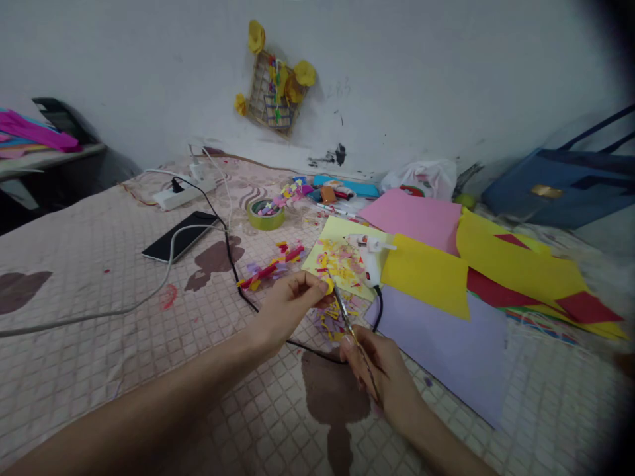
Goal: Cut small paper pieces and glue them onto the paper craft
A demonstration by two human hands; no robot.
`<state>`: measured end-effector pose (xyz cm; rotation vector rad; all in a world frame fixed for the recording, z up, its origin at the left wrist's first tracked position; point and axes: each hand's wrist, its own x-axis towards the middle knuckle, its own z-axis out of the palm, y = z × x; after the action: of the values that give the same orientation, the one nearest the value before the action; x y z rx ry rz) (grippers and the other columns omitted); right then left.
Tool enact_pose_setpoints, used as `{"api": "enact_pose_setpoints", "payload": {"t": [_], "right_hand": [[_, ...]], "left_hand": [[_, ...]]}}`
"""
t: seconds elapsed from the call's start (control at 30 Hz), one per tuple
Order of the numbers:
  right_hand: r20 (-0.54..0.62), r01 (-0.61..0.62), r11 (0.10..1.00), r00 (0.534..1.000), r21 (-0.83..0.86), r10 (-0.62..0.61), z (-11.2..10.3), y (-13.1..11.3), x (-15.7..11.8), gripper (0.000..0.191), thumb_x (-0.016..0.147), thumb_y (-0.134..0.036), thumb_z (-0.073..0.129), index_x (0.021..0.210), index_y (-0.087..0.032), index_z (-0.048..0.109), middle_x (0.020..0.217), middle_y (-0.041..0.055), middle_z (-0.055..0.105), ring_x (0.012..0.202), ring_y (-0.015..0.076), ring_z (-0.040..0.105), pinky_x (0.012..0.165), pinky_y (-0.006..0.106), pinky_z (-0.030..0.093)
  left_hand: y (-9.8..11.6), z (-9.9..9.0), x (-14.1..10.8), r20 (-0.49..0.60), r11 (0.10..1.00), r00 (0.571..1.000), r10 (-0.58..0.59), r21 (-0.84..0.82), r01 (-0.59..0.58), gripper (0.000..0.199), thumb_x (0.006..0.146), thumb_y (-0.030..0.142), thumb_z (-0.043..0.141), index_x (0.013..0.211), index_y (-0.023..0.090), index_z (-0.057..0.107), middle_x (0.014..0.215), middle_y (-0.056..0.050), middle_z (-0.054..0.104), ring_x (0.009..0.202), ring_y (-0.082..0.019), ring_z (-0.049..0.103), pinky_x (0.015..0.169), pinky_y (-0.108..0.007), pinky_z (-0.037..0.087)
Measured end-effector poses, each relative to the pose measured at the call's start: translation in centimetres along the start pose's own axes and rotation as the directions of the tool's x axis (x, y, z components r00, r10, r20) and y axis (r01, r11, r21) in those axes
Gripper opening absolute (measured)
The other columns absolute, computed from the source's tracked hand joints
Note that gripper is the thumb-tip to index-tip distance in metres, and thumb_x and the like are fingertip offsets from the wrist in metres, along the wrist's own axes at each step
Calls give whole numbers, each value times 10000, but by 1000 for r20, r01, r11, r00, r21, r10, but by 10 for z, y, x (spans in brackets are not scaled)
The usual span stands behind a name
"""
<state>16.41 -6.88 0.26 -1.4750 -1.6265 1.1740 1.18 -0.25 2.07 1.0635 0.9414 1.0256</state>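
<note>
From where I stand, the work looks to be at the snipping step. The left hand pinches a small yellow piece between thumb and fingertips, and the right hand, at 5 o'clock from it, has its fingers curled around a pair of scissors; I can't tell how they sit in the handles. The blades point toward 11 o'clock and end beside the yellow piece; whether they touch it, I can't tell. To my mind, the next move calls for a steady pinch and a short, careful cut, clear of the fingertips.

The yellow piece has a rounded outline and looks like paper or thin foam. Toward 1 o'clock, ragged scraps litter a smooth, pale yellow sheet. A hard white glue gun lies at 2 o'clock, a flat, bright yellow sheet at 3, and a lilac sheet at 4. Between 10 and 11, a round tape roll holds little bits.
</note>
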Motion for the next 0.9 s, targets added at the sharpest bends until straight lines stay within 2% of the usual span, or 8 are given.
{"api": "enact_pose_setpoints", "payload": {"t": [0.6,0.9], "right_hand": [[-17,34,999,999,-43,-34,1,4,0,379,868,-497,379,633,-201,413,531,-44,390,465,97,368,424,212,275],[-30,27,999,999,-48,-28,1,2,0,375,855,-496,396,618,-205,402,519,-40,384,458,99,363,408,209,278]], "left_hand": [[0,3,-2,0,997,1000,-8,-74,8,184,745,290,633,709,124,563,699,-14,613,664,-99,563,696,-248,447],[1,1,-1,8,998,1000,-15,-54,15,202,725,311,651,707,129,566,716,-21,615,669,-102,561,702,-257,452]]}}
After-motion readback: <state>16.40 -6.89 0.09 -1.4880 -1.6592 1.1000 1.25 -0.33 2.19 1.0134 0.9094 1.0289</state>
